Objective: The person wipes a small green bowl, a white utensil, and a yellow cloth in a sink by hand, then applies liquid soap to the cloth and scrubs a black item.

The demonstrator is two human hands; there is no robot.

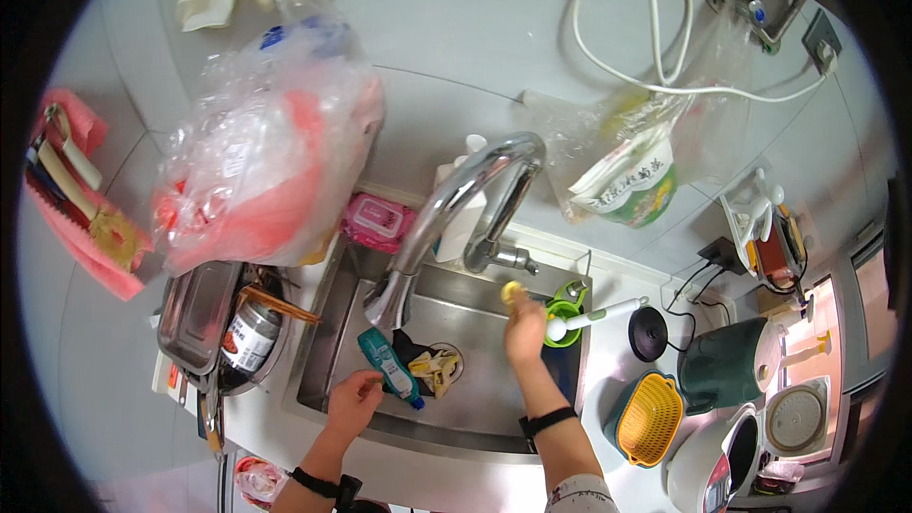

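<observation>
My right hand (524, 333) is raised over the right half of a stainless steel sink (484, 424). Its fingertips pinch a small yellow piece (511, 291), perhaps sponge or cloth. Just right of it is a bright green strainer holder (564, 320) with a white-handled brush (598, 316). My left hand (354, 399), fingers curled, is at the left side of a teal plastic bottle (390, 368) with a blue cap; whether it grips anything is hidden. The bottle lies tilted in the basin, beside a crumpled yellow and dark cloth (434, 369) next to the drain.
A chrome faucet (463, 192) arches over the basin. Pink wet wipes (376, 221) and a white bottle (459, 224) stand behind. Left are a dish rack with a steel pan (199, 313) and glass jar (251, 338). Right are a yellow basket (650, 417) and a rice cooker (712, 452).
</observation>
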